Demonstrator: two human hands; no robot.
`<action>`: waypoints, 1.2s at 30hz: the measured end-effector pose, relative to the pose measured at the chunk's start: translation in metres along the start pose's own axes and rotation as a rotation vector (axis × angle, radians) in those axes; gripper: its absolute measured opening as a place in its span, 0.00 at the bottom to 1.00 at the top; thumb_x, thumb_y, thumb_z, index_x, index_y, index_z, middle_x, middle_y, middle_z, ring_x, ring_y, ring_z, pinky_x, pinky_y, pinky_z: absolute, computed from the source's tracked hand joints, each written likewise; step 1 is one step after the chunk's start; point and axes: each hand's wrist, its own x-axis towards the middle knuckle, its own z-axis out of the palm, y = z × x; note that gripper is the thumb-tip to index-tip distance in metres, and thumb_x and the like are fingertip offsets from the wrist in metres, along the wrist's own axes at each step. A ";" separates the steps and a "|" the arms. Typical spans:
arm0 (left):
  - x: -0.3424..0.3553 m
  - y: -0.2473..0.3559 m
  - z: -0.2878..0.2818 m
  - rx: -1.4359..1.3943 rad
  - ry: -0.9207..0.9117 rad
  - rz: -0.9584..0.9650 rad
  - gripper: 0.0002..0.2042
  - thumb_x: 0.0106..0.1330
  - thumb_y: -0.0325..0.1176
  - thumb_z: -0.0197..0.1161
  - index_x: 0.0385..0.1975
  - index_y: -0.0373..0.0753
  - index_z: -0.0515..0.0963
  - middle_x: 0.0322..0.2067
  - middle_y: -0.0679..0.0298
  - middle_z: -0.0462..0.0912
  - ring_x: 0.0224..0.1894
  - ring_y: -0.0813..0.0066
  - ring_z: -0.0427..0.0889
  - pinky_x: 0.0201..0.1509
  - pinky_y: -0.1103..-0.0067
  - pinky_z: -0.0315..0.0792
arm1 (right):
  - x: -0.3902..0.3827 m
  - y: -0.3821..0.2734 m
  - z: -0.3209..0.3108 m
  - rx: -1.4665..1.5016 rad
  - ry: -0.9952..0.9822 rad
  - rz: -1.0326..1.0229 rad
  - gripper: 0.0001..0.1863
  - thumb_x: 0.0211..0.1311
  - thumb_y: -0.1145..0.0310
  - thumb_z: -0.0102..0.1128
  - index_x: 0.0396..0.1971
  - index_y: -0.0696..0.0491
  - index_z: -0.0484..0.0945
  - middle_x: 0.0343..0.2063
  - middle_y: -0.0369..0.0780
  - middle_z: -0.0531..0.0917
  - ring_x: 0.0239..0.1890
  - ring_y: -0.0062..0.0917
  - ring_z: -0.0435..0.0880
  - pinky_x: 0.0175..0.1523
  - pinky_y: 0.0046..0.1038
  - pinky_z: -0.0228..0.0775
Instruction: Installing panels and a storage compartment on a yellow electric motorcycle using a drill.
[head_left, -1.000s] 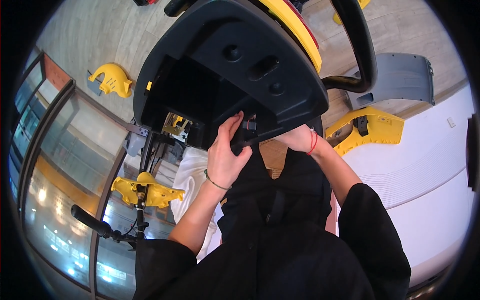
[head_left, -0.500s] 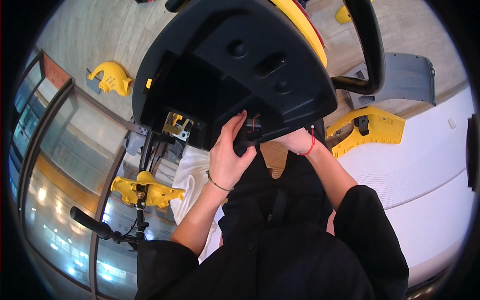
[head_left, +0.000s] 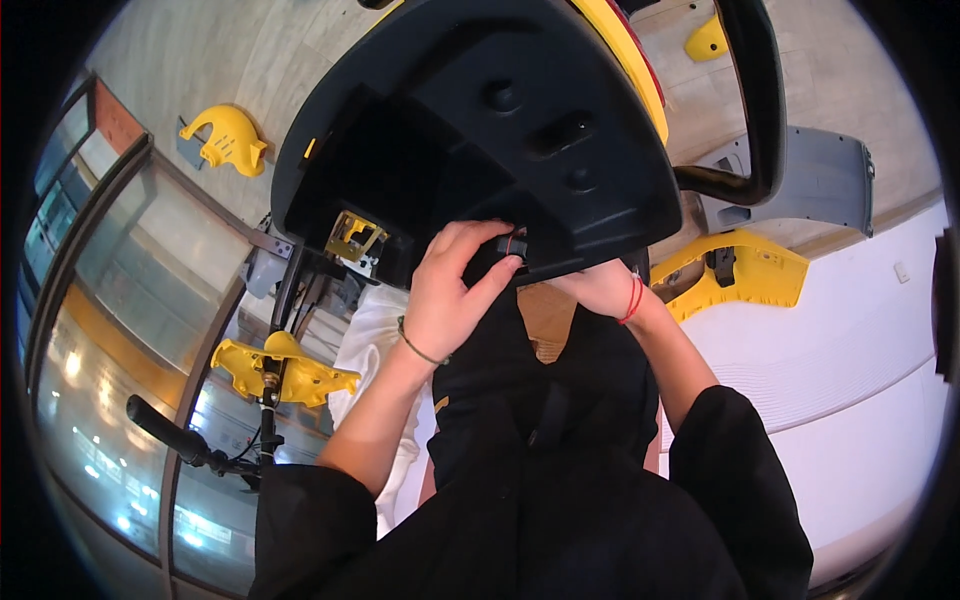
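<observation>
A large black plastic scooter compartment (head_left: 610, 215), with a yellow panel (head_left: 640, 75) along its upper right edge, fills the space in front of me. At its near edge, my left hand (head_left: 455, 270) is closed, thumb and fingers around a small black part (head_left: 513, 246) with a thin red line across it. The part sits at an opening in the compartment, and its far side is hidden. My right hand (head_left: 603, 288) reaches under the compartment's near right edge. Its fingers are out of sight there, so what they touch does not show.
A black curved tube (head_left: 755, 120) rises at the right. Beyond it lie a grey panel (head_left: 820, 180) and a yellow shell (head_left: 765, 270). A yellow fender-like piece (head_left: 232, 135) is on the floor at left. Nearer stands a handlebar (head_left: 190, 435) with yellow covers (head_left: 290, 372), beside glass panes (head_left: 110, 340).
My left thumb and fingers have closed in around the small black part. The compartment appears slightly shifted to the right in view. My right hand stays under the edge.
</observation>
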 end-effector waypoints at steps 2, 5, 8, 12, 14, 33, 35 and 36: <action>0.005 -0.001 -0.004 -0.001 -0.011 0.021 0.14 0.55 0.34 0.64 0.41 0.38 0.76 0.40 0.59 0.78 0.43 0.59 0.76 0.48 0.73 0.69 | 0.002 -0.003 0.000 -0.004 0.014 0.007 0.14 0.52 0.72 0.61 0.41 0.57 0.76 0.41 0.43 0.79 0.44 0.35 0.77 0.49 0.29 0.67; 0.009 0.004 -0.010 -0.038 -0.080 -0.086 0.12 0.54 0.32 0.65 0.38 0.38 0.76 0.38 0.59 0.77 0.43 0.60 0.76 0.47 0.74 0.69 | 0.000 -0.002 -0.001 -0.068 0.016 0.034 0.14 0.52 0.70 0.61 0.40 0.56 0.77 0.41 0.44 0.79 0.44 0.37 0.77 0.49 0.30 0.68; 0.003 0.000 -0.008 -0.042 -0.100 -0.084 0.17 0.54 0.32 0.64 0.44 0.36 0.74 0.42 0.57 0.76 0.47 0.62 0.76 0.52 0.76 0.68 | -0.005 0.005 0.002 -0.243 0.035 -0.027 0.15 0.51 0.69 0.62 0.40 0.56 0.77 0.41 0.45 0.79 0.44 0.40 0.77 0.50 0.32 0.68; -0.013 0.006 -0.003 0.022 -0.088 -0.036 0.28 0.50 0.36 0.68 0.51 0.34 0.69 0.48 0.54 0.73 0.51 0.57 0.73 0.55 0.73 0.66 | -0.006 0.003 0.001 -0.524 0.138 -0.169 0.15 0.50 0.69 0.62 0.39 0.56 0.78 0.40 0.46 0.79 0.43 0.42 0.77 0.50 0.34 0.68; -0.017 0.004 -0.002 0.042 -0.076 -0.013 0.29 0.48 0.36 0.69 0.51 0.35 0.69 0.50 0.54 0.73 0.52 0.56 0.72 0.55 0.72 0.66 | -0.010 0.009 -0.003 -0.639 0.138 -0.204 0.15 0.50 0.69 0.63 0.39 0.55 0.79 0.40 0.46 0.79 0.43 0.41 0.77 0.50 0.34 0.68; -0.019 -0.011 0.018 0.176 0.135 0.012 0.31 0.44 0.25 0.64 0.54 0.35 0.66 0.55 0.54 0.70 0.56 0.57 0.69 0.60 0.69 0.64 | -0.023 0.016 0.028 -0.305 0.316 -0.023 0.13 0.48 0.77 0.58 0.37 0.60 0.78 0.37 0.46 0.81 0.41 0.38 0.79 0.50 0.33 0.68; -0.017 -0.009 0.020 0.328 0.087 0.022 0.32 0.45 0.24 0.63 0.56 0.34 0.65 0.56 0.51 0.68 0.59 0.58 0.67 0.63 0.69 0.61 | -0.024 0.016 0.030 -0.255 0.301 -0.037 0.13 0.51 0.79 0.56 0.39 0.60 0.77 0.38 0.43 0.80 0.42 0.30 0.78 0.49 0.28 0.68; -0.017 -0.009 0.021 0.326 0.086 0.022 0.32 0.45 0.24 0.63 0.56 0.34 0.65 0.56 0.51 0.68 0.59 0.58 0.67 0.63 0.69 0.61 | -0.024 0.016 0.031 -0.203 0.288 -0.052 0.13 0.54 0.82 0.55 0.42 0.61 0.75 0.40 0.40 0.80 0.42 0.22 0.78 0.48 0.24 0.68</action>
